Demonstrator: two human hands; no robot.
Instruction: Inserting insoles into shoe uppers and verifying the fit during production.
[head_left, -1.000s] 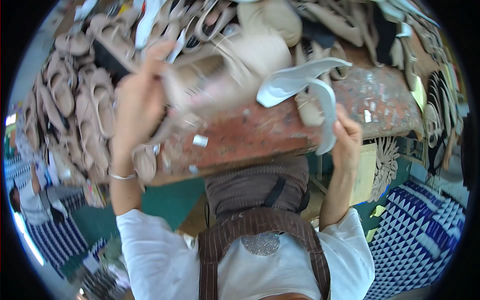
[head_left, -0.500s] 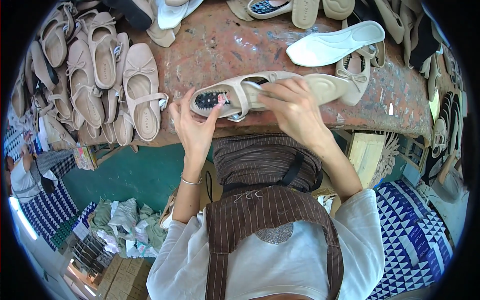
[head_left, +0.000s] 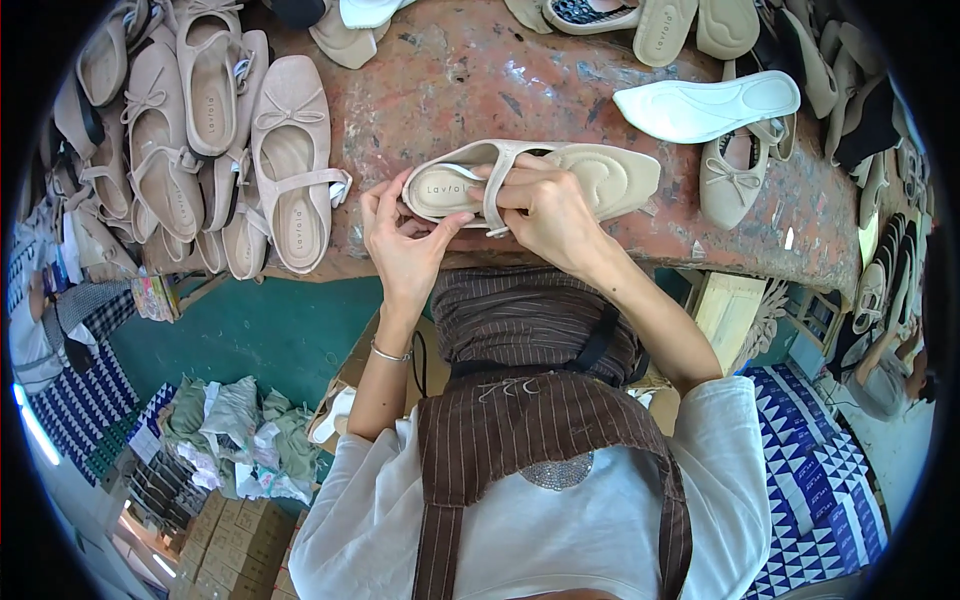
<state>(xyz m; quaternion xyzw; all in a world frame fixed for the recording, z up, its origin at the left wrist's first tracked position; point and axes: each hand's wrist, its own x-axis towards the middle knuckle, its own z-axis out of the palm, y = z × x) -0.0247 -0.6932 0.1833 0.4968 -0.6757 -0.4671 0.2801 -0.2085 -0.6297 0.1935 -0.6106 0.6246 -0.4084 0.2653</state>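
Observation:
A beige strapped flat shoe (head_left: 507,160) lies sideways on the worktable, its heel to the left. Inside the heel sits a pale printed insole (head_left: 436,188). My left hand (head_left: 405,235) grips the heel end, fingers on the far rim and thumb at the near edge. My right hand (head_left: 548,210) is closed, its fingertips tucked into the shoe by the strap, on the insole; the tips are partly hidden. A beige padded insole piece (head_left: 610,180) shows at the shoe's right end; whether it is separate I cannot tell.
Several beige bow shoes (head_left: 290,150) crowd the table's left side. At the right are a white pointed sole-shaped piece (head_left: 705,105) and another bow shoe (head_left: 730,190). Loose insoles (head_left: 664,32) lie at the far edge. The worn red-brown table (head_left: 400,110) ends just before my body.
The printed insole now covers the dark, studded-looking heel interior seen before. My right hand has moved left and down into the shoe. My left thumb has shifted to the near rim.

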